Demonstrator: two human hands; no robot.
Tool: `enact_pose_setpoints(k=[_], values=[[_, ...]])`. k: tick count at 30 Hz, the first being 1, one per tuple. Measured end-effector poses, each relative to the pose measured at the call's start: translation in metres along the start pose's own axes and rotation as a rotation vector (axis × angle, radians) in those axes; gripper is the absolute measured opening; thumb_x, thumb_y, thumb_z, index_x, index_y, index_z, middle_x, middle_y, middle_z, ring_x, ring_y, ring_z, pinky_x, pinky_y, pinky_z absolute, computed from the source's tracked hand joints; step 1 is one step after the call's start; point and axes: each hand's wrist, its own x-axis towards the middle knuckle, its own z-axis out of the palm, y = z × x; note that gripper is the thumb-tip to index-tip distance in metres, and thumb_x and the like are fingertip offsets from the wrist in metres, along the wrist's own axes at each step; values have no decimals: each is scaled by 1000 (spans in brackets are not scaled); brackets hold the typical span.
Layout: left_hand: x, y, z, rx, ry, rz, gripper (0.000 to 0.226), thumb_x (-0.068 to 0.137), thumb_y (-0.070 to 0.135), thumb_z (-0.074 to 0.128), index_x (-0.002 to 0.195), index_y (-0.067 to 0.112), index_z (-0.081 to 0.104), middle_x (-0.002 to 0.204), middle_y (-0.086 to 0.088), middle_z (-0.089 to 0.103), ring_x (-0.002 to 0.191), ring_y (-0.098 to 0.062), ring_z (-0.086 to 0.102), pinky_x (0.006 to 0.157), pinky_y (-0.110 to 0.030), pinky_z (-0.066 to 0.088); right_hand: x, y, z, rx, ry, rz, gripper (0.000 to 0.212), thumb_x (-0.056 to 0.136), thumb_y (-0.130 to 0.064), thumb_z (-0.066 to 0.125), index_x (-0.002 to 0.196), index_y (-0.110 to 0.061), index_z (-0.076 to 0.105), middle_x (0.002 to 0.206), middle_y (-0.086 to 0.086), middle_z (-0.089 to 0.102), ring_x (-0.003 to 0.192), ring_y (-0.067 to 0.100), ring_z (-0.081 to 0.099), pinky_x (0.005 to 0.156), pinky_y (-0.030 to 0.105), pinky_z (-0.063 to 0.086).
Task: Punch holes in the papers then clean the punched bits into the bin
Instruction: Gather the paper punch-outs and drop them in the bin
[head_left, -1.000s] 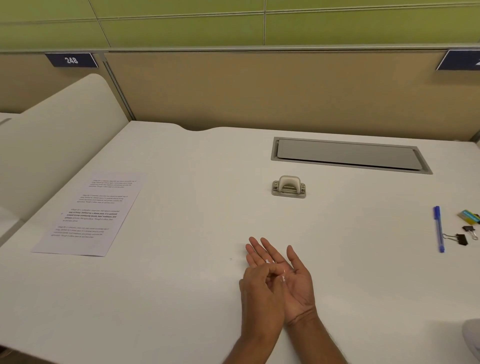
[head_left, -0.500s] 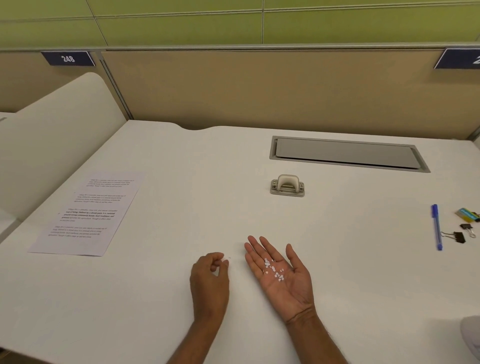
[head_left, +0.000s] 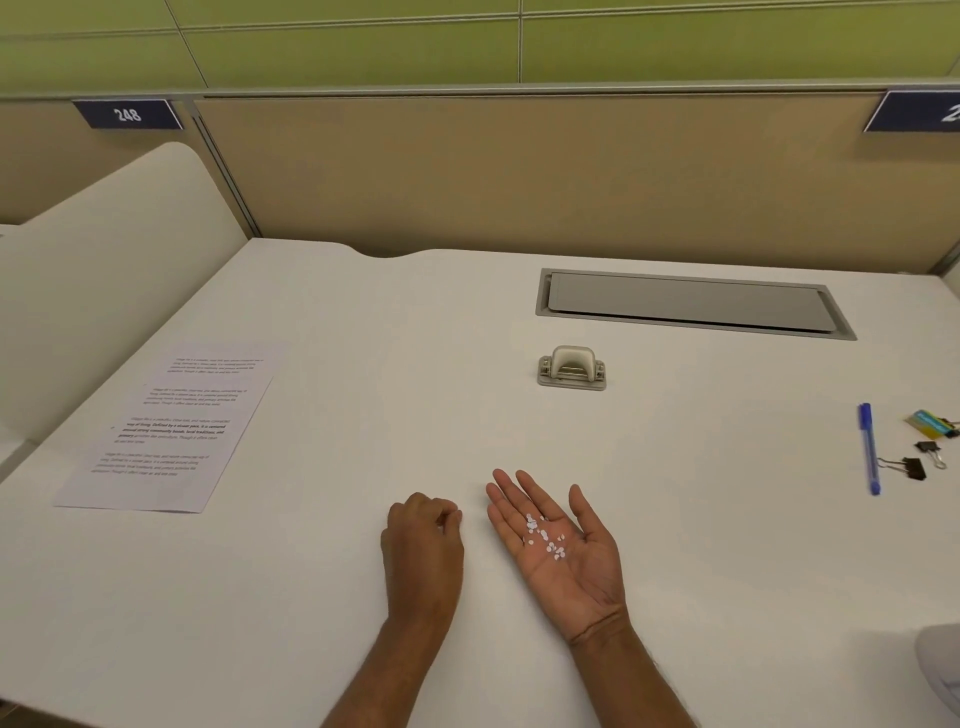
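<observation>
- The right hand (head_left: 561, 551) lies palm up on the desk (head_left: 311, 623), fingers straight and relaxed. It carries a small heap of white bits (head_left: 543, 538) in the palm.
- The left hand (head_left: 423, 545) is just beside it, knuckles up, resting on the desk. Its fingers are curled and the thumb meets the fingertips. I cannot tell if a bit is pinched between them.
- My judgement is that the cleaning step is in progress: many bits are already collected in the palm. Loose bits on the white desk are too small to see.
- The paper (head_left: 171, 426) lies flat at the left, well apart from the hands. Holes in it are too small to confirm, but the bits suggest the punching is done.
- What is left: to carry the bits to the bin. No bin is in view.
- At the right edge there are a blue pen (head_left: 867, 447) and black clips (head_left: 914, 467).
- The punch (head_left: 571, 369) stands alone in the middle of the desk, farther than the hands.
- Behind it a grey hatch (head_left: 691, 306) is set in the desk, closed.
- The desk is white and smooth. A beige partition (head_left: 467, 171) closes the back, with a label "248" (head_left: 127, 114) and a green wall above.
</observation>
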Motion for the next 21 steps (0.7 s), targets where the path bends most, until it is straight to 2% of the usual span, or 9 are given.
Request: enact_pose_setpoints(k=[4,10,16,21], values=[[3,3,-1,144,-52,53,18,96,11,56,86,13,71,87,-1,65,93,-24,55,85,-43,48,-1,1,2,-13,-4,-11,58,103,-36,45,140,8,48,152,30,40,142,47,37,123,53,21],[4,2,4,359,-114,82,26,101,13,38,100,21,62,103,4,60,103,-19,51,87,-33,40,-2,1,3,-22,-2,-12,58,103,-37,46,140,8,49,152,30,40,142,46,38,123,53,21],[2,1,11,418,-121,96,27,97,4,35,101,17,58,106,0,58,103,-23,51,85,-36,37,-2,1,2,-12,-6,-12,58,102,-36,47,140,8,48,153,30,39,142,46,37,122,53,21],[2,-2,10,353,-144,75,23,97,3,36,98,16,55,106,-1,56,102,-22,48,88,-34,34,0,1,0,-15,-18,-12,59,103,-37,46,140,8,47,153,30,39,143,45,37,122,53,22]])
